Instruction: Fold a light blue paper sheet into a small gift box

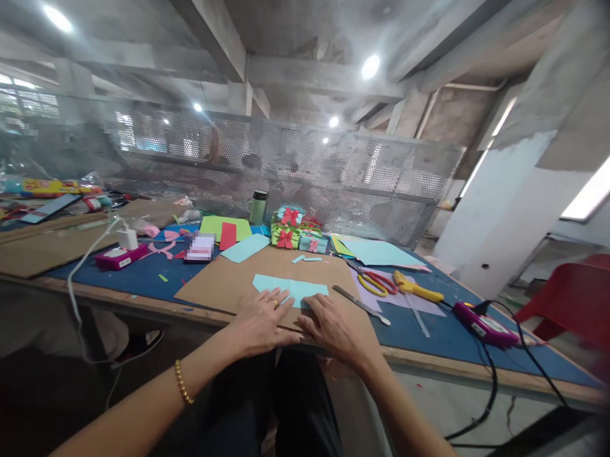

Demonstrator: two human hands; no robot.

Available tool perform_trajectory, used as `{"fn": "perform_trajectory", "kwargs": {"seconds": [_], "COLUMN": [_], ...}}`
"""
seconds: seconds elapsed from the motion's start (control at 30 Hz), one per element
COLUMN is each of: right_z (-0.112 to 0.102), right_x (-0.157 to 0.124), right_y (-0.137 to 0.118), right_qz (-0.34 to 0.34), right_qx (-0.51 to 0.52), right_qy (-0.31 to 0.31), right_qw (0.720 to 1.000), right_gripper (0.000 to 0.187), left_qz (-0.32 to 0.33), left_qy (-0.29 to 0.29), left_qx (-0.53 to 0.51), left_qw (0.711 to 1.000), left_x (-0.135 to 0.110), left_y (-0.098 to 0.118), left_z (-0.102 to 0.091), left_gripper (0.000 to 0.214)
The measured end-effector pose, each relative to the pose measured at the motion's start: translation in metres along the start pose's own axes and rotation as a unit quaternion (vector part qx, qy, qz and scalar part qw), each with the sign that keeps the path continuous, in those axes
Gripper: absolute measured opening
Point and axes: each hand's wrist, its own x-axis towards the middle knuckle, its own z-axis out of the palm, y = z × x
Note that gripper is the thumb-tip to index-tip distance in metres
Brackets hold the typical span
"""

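Left hand (266, 322) and right hand (330, 325) rest unclenched on pale-blue paper (291, 286), pressing rather than gripping; judged light, thin, easily creased, best taken by its short ends.

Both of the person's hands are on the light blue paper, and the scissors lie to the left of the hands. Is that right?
Not quite: the head view shows the scissors to the right. The left hand and right hand are on the light blue paper.

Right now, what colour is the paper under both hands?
Light blue; the paper shows best in the head view.
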Motion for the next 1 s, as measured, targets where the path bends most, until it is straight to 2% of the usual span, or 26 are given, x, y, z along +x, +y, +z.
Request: {"fn": "perform_trajectory", "kwargs": {"seconds": [0.2, 0.33, 0.5, 0.6, 0.73, 1.0], "right_z": [0.006, 0.01, -0.005, -0.013, -0.004, 0.009], "right_x": [-0.007, -0.008, -0.008, -0.003, 0.001, -0.009], "right_y": [-0.006, -0.01, 0.004, 0.011, 0.011, 0.008], "right_qz": [-0.029, -0.029, -0.012, 0.011, -0.011, -0.029], "right_qx": [-0.01, -0.025, 0.049, 0.039, 0.024, 0.02], "right_qy": [0.001, 0.01, 0.016, 0.017, -0.018, 0.01], "right_qw": [1.0, 0.999, 0.999, 0.999, 0.999, 0.999], "right_gripper": [0.026, 0.03, 0.026, 0.028, 0.023, 0.021], "left_qz": [0.016, 0.0, -0.004, -0.002, -0.003, -0.002], "left_qy": [0.01, 0.015, 0.023, 0.022, 0.036, 0.031], "left_qx": [0.002, 0.013, 0.038, 0.037, 0.044, 0.045], "left_qw": [1.0, 1.0, 0.999, 0.999, 0.998, 0.999], "left_x": [-0.007, -0.002, 0.001, 0.001, -0.002, -0.003], "left_y": [0.003, 0.011, 0.015, 0.014, 0.013, 0.015], "left_z": [0.002, 0.001, 0.004, 0.007, 0.009, 0.006], "left_gripper": [0.093, 0.087, 0.087, 0.086, 0.086, 0.09]}}
